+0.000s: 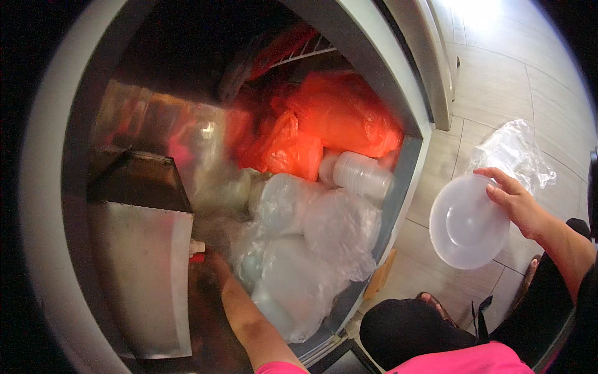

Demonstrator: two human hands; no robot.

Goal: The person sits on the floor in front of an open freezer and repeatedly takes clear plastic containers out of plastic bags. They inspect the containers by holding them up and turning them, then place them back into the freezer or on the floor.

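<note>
My right hand [512, 201] grips the rim of a translucent white plastic bowl [471, 227], its thumb over the edge, out over the floor. The bowl's open side faces up towards me. With the forearm deep in the cabinet [418, 163], my left hand [213, 268] is in dark shadow, and its fingers do not show clearly. Just beside it a small red and white piece [197, 250] sticks out by a metal box-like housing [146, 268]. Right of this arm lie clear plastic bags [299, 274] that hold round pale containers.
Orange plastic bags [342, 115] fill the cabinet's back right, near a stack of clear plastic cups or tubs [361, 176]. A wire rack [308, 50] shows above them. On the tiled floor [492, 81] lies a crumpled clear plastic bag [516, 156]. My knee [405, 327] is close to the cabinet's edge.
</note>
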